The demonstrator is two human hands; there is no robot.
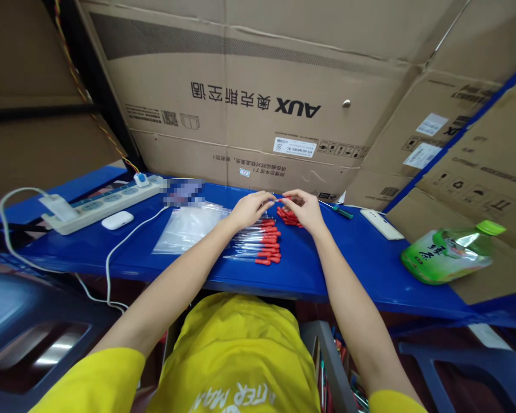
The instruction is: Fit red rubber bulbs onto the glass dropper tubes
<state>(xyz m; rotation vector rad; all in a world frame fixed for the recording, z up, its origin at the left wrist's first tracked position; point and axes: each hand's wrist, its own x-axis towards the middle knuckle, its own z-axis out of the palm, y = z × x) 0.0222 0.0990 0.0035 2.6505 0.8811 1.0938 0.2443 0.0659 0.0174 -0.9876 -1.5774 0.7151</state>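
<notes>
My left hand point(251, 209) is closed in a pinch on a thin clear dropper tube, partly hidden by the fingers. My right hand point(304, 207) pinches a small red rubber bulb point(286, 199) at the end of that tube, and the fingertips of both hands almost meet. Whether the bulb is fully seated I cannot tell. Below my left hand lies a row of clear droppers with red bulbs point(266, 245), their bulbs toward the right. A small heap of loose red bulbs point(289, 217) lies under my right hand. Beside my left forearm are clear plastic bags point(184, 229).
The blue tabletop point(301, 267) carries a power strip point(107, 202), a white earbud case point(117, 220) and cables at left. At right are a green-handled screwdriver point(341, 211), a white flat device point(382, 223) and a lying green bottle point(447, 255). Cardboard point(249, 74) walls the back.
</notes>
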